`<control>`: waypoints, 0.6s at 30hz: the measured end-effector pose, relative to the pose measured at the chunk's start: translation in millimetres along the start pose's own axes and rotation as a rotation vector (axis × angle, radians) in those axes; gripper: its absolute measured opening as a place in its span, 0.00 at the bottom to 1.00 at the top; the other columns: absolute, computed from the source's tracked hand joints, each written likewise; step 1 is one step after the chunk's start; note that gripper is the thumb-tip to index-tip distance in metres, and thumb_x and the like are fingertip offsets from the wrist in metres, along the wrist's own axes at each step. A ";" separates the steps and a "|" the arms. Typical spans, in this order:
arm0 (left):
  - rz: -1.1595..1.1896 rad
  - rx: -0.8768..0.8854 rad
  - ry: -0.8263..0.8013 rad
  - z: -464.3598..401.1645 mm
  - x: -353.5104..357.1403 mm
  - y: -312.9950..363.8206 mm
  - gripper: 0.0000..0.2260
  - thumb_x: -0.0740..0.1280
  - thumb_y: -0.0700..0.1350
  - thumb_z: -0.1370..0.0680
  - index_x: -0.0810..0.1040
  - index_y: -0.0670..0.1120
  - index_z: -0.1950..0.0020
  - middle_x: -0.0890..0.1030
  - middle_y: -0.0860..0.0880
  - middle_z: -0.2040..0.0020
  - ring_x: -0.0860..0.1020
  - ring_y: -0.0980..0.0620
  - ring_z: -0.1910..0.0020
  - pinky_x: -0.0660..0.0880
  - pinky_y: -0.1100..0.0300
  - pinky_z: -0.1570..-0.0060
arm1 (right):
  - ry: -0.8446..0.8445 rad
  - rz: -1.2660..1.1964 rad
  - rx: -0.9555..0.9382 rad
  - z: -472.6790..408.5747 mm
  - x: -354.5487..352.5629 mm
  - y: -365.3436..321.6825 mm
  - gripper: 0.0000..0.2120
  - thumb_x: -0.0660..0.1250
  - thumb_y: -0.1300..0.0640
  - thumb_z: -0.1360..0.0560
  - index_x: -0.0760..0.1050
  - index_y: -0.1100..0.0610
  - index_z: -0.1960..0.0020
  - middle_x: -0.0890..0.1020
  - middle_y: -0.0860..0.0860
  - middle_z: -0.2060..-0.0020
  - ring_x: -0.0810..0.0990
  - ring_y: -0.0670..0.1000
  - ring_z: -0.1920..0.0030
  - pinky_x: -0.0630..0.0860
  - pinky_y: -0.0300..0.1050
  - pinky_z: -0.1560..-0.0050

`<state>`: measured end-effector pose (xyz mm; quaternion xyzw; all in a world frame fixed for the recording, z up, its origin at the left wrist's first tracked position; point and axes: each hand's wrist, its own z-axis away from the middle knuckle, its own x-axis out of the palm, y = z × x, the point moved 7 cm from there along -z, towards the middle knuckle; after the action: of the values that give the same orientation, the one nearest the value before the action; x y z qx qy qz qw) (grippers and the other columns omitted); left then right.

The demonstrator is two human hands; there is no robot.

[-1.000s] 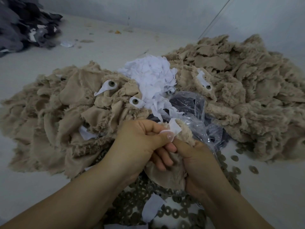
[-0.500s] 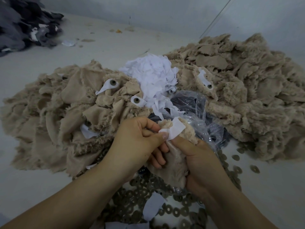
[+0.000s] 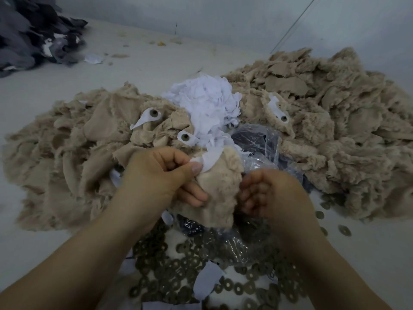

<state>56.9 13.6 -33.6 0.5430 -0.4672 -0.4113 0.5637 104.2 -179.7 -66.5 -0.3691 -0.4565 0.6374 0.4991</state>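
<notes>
Your work surface is a flat, pale grey top [image 3: 156, 63]. On it lie a left heap of beige plush fabric pieces [image 3: 67, 157] and a right heap of the same [image 3: 335, 130], with a pile of white fabric scraps [image 3: 207, 101] between them. Dark flat ring-shaped washers [image 3: 178, 276] are scattered nearest you. A dark grey fabric heap [image 3: 29, 34] lies at the far left.

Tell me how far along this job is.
Done: three eyes sit on white patches in the piles. In hand: the left hand pinches a white patch onto a fur piece; the right hand curls beside it. Left: a large fur pile, loose patches, washers.
</notes>
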 end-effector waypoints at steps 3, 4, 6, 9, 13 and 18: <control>-0.046 0.082 0.013 -2.7 -17.3 18.2 0.07 0.72 0.44 0.31 0.82 0.39 0.61 0.82 0.35 0.69 0.82 0.39 0.71 0.81 0.56 0.71 | 0.119 0.725 -0.340 -0.1 -9.0 -15.3 0.09 0.69 0.58 0.27 0.82 0.49 0.64 0.82 0.44 0.72 0.80 0.43 0.70 0.77 0.34 0.67; -0.064 0.098 0.003 -3.0 -20.5 22.9 0.07 0.72 0.43 0.30 0.82 0.39 0.61 0.82 0.35 0.68 0.82 0.38 0.71 0.81 0.56 0.70 | 0.108 0.856 -0.402 2.2 -5.0 -15.5 0.06 0.71 0.57 0.27 0.83 0.47 0.60 0.82 0.41 0.69 0.80 0.41 0.67 0.74 0.28 0.65; -0.089 0.098 -0.024 -2.8 -22.9 27.5 0.05 0.72 0.43 0.30 0.83 0.40 0.62 0.82 0.35 0.68 0.83 0.38 0.70 0.81 0.56 0.70 | 0.041 1.046 -0.462 0.9 4.9 -4.8 0.08 0.71 0.57 0.27 0.84 0.47 0.50 0.81 0.42 0.56 0.80 0.41 0.59 0.71 0.26 0.59; -0.130 0.061 -0.071 -0.8 -18.8 25.5 0.06 0.72 0.42 0.31 0.83 0.39 0.61 0.82 0.35 0.68 0.83 0.38 0.71 0.81 0.56 0.69 | 0.045 1.121 -0.478 -4.1 9.8 2.8 0.13 0.69 0.58 0.26 0.82 0.51 0.42 0.80 0.49 0.46 0.80 0.50 0.50 0.76 0.42 0.48; -0.171 -0.002 -0.107 3.6 -10.3 19.2 0.09 0.73 0.42 0.32 0.82 0.36 0.60 0.82 0.35 0.68 0.83 0.39 0.70 0.82 0.54 0.69 | 0.127 1.117 -0.512 -9.7 5.9 1.7 0.19 0.67 0.64 0.25 0.79 0.53 0.36 0.79 0.51 0.42 0.78 0.53 0.43 0.73 0.44 0.44; -0.149 -0.016 -0.095 4.6 -1.1 19.9 0.14 0.72 0.41 0.33 0.79 0.30 0.56 0.81 0.33 0.68 0.83 0.39 0.71 0.83 0.51 0.68 | 0.098 1.218 -0.481 -14.9 8.0 3.0 0.16 0.67 0.62 0.28 0.80 0.50 0.42 0.78 0.50 0.46 0.79 0.54 0.48 0.76 0.48 0.51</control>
<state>51.3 15.0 -13.9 0.5514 -0.4484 -0.4814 0.5130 115.3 -169.1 -74.1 -0.6916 -0.2721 0.6685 -0.0274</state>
